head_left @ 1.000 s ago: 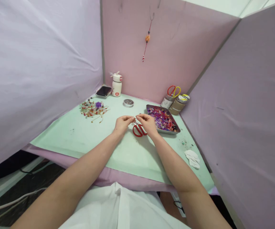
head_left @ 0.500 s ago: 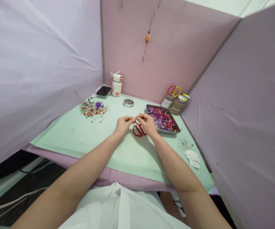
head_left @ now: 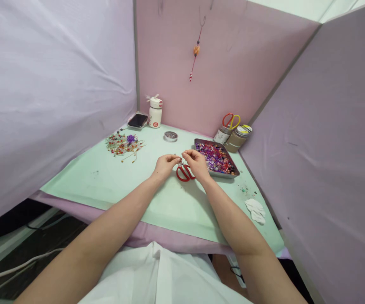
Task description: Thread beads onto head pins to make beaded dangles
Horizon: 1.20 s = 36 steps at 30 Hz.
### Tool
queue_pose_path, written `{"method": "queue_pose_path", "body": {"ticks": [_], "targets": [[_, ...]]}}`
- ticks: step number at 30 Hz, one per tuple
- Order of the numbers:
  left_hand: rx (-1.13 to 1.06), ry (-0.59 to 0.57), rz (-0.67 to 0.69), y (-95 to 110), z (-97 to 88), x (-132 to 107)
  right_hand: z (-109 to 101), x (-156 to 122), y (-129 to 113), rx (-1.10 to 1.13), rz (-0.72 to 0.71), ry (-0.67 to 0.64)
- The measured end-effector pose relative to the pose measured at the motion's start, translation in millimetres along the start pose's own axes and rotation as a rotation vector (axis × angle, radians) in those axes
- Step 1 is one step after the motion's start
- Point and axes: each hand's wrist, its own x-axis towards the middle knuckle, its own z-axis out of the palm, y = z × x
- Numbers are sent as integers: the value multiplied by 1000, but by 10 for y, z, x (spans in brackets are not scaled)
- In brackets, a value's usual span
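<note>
My left hand (head_left: 166,165) and my right hand (head_left: 197,164) face each other above the middle of the table, fingertips close together. Both are closed in a pinch. Whatever sits between the fingers is too small to make out. Just below the fingertips lie scissors with red handles (head_left: 183,173), partly covered by my right hand. Beside my right hand stands a metal tray (head_left: 237,173) full of purple, red and dark beads (head_left: 212,157).
Strung beads with cords (head_left: 123,145) lie in a heap at left. Behind are a phone (head_left: 137,120), a white bottle (head_left: 155,113) and a small round tin (head_left: 170,136). Two jars (head_left: 237,140) stand back right; a white cloth (head_left: 255,210) lies front right. A beaded string (head_left: 196,50) hangs on the wall.
My right hand has shifted very slightly up and right, so the gap between the two sets of fingertips is a little wider. The left hand stays nearly in place.
</note>
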Motion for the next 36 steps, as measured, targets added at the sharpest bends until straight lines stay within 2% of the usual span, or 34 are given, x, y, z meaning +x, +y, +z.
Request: {"method": "queue_pose_path", "body": {"ticks": [8, 13, 28, 32, 34, 36], "targets": [[-268, -56, -250, 5, -32, -14, 10, 34, 88, 167, 192, -7], [-273, -75, -293, -10, -48, -8, 4, 41, 105, 228, 233, -42], [-120, -66, -212, -33, -15, -17, -2, 18, 81, 73, 192, -66], [-114, 13, -189, -9, 2, -12, -3, 24, 77, 21, 128, -22], [-193, 55, -240, 4, 8, -11, -4, 33, 86, -1, 75, 18], [-283, 35, -369, 19, 11, -15, -7, 42, 94, -26, 29, 50]]}}
